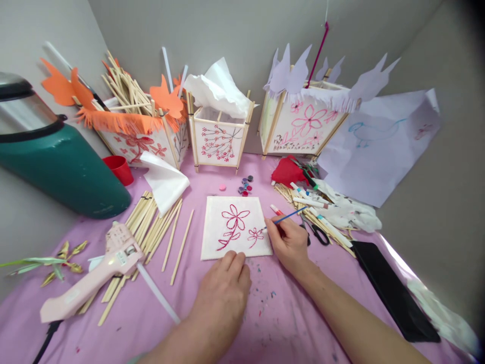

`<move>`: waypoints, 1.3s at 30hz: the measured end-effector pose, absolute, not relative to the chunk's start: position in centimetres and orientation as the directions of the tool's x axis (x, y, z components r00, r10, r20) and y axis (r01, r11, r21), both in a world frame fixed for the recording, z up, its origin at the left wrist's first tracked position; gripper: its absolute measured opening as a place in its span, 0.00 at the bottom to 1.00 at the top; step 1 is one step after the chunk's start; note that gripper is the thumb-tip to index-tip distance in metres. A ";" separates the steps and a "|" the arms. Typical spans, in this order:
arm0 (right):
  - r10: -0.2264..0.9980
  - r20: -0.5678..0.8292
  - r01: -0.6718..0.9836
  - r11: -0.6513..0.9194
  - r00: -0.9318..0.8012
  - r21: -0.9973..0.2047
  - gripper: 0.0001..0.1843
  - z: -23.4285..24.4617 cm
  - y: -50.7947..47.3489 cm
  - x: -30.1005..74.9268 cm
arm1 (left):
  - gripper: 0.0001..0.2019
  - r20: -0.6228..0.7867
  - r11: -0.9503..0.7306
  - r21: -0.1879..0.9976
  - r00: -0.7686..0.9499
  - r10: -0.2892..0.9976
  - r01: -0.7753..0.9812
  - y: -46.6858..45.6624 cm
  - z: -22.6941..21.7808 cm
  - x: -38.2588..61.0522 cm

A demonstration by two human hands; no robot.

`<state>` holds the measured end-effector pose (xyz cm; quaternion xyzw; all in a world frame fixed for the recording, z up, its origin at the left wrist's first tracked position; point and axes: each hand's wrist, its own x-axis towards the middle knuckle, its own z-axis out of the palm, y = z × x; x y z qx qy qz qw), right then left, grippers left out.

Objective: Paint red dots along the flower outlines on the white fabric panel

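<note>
From the head camera, a white square panel (235, 226) painted with red flowers lies flat on the pink-covered bench (151, 323). The left hand (223, 293) rests palm down, fingers loosely curled, its fingertips pressing the panel's near edge. The right hand (288, 241) is closed around a thin blue paintbrush (286, 218), whose tip touches the small flower at the panel's right side. A pink glue gun (96, 275) lies to the left over a spread of wooden sticks (159, 230). Three paper lanterns (219, 134) stand along the back wall.
</note>
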<state>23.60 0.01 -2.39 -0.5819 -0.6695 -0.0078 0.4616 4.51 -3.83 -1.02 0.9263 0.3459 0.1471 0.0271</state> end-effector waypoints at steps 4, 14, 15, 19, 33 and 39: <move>0.778 0.621 0.771 0.335 0.099 -0.542 0.07 -2.3 0.0 23.4 | 0.10 0.237 -0.754 0.146 0.717 0.655 0.641 -3.8 -1.0 4.5; 0.752 0.619 0.733 0.288 0.226 -0.617 0.12 -2.5 0.2 23.4 | 0.10 0.191 -0.749 0.153 0.724 0.663 0.645 -3.8 -1.0 4.5; 0.752 0.621 0.738 0.286 0.222 -0.611 0.13 -2.5 0.2 23.4 | 0.10 0.195 -0.750 0.149 0.725 0.661 0.644 -3.8 -1.0 4.5; 0.750 0.627 0.758 0.279 0.211 -0.589 0.13 -2.4 0.3 23.4 | 0.10 0.204 -0.757 0.139 0.729 0.653 0.639 -3.8 -1.1 4.6; 0.726 0.644 0.763 0.267 0.242 -0.588 0.10 -0.2 2.6 23.8 | 0.09 0.183 -0.742 0.153 0.719 0.670 0.652 -3.8 -0.7 4.5; 0.754 0.576 0.672 0.251 0.315 -0.697 0.13 -0.6 7.3 23.5 | 0.10 0.161 -0.741 0.147 0.723 0.672 0.655 -3.9 -0.5 4.5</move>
